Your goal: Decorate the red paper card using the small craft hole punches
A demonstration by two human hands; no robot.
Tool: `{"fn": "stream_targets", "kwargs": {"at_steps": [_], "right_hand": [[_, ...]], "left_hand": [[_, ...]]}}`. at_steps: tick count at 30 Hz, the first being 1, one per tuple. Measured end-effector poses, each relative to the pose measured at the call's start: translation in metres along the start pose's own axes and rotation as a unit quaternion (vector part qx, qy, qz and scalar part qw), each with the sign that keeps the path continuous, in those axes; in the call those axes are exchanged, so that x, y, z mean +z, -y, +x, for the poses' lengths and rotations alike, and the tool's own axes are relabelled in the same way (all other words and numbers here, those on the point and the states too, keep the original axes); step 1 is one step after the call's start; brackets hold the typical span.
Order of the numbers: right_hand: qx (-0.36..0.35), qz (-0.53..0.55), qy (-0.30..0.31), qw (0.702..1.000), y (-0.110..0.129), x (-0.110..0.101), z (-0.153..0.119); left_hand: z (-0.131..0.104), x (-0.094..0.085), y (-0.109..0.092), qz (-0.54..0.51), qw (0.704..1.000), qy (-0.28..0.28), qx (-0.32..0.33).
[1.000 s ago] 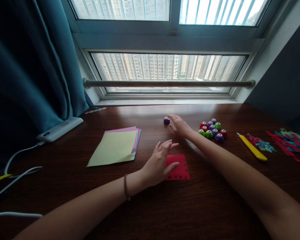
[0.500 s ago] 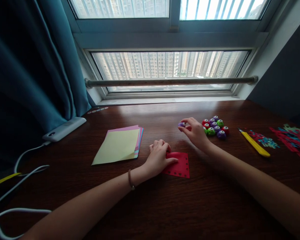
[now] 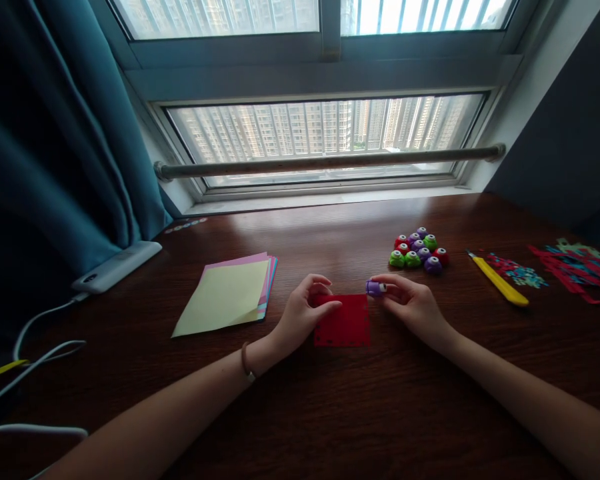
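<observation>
A small red paper (image 3: 343, 323) with little dark shapes along its edges is at the middle of the table. My left hand (image 3: 303, 312) pinches its upper left part between thumb and fingers. Near the paper's upper right corner, my right hand (image 3: 414, 308) grips a small purple punch (image 3: 375, 288), which is turned on its side. Behind my right hand stands a group of red, green and purple punches (image 3: 413, 261) with white and dark round tops.
Stacked coloured papers (image 3: 225, 297) lie left of my left hand. To the right are a yellow cutter (image 3: 503, 282), tiny paper bits (image 3: 520, 272) and paper strips (image 3: 575, 267). A white power strip (image 3: 117, 267) with cables sits by the curtain (image 3: 100, 167).
My right hand has brought the purple punch nearer to the red paper and turned it sideways. My left hand now has the paper's top edge between thumb and fingers. The view has shifted slightly.
</observation>
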State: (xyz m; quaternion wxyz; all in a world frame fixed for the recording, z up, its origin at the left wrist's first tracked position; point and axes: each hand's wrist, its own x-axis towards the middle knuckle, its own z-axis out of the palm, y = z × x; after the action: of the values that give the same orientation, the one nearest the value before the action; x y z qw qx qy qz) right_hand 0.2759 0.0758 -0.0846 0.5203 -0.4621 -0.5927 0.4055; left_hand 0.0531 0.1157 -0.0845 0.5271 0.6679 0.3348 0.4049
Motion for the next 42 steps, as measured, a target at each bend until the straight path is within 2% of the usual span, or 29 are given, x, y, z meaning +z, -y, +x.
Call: {"fn": "stream_targets", "kwargs": {"at_steps": [5,16,22,29,32,37,42], "right_hand": [[0.0,-0.079,-0.005,0.997,0.002,0.003,-0.006],[-0.025,-0.132,-0.011,0.991,0.001,0.003,-0.007],[-0.049,-0.131,0.023,0.99,0.001,0.003,-0.007],[-0.101,-0.27,0.021,0.957,0.002,0.002,-0.008],[-0.095,-0.271,0.021,0.958,0.002,0.002,-0.008],[-0.094,-0.266,0.054,0.958,0.005,0.003,-0.009],[-0.109,-0.268,0.095,0.953,0.005,0.002,-0.008]], "left_hand": [[-0.001,0.002,-0.002,-0.011,1.0,-0.002,-0.002],[0.001,-0.002,0.007,0.048,0.998,-0.034,-0.013],[0.0,0.0,0.003,0.052,0.998,-0.023,-0.014],[0.0,0.0,0.003,0.084,0.996,-0.009,-0.009],[-0.001,0.0,0.003,0.103,0.995,0.006,-0.005],[-0.003,0.002,-0.001,0.151,0.988,0.036,0.006],[-0.004,0.003,-0.004,0.238,0.97,0.032,0.034]]}}
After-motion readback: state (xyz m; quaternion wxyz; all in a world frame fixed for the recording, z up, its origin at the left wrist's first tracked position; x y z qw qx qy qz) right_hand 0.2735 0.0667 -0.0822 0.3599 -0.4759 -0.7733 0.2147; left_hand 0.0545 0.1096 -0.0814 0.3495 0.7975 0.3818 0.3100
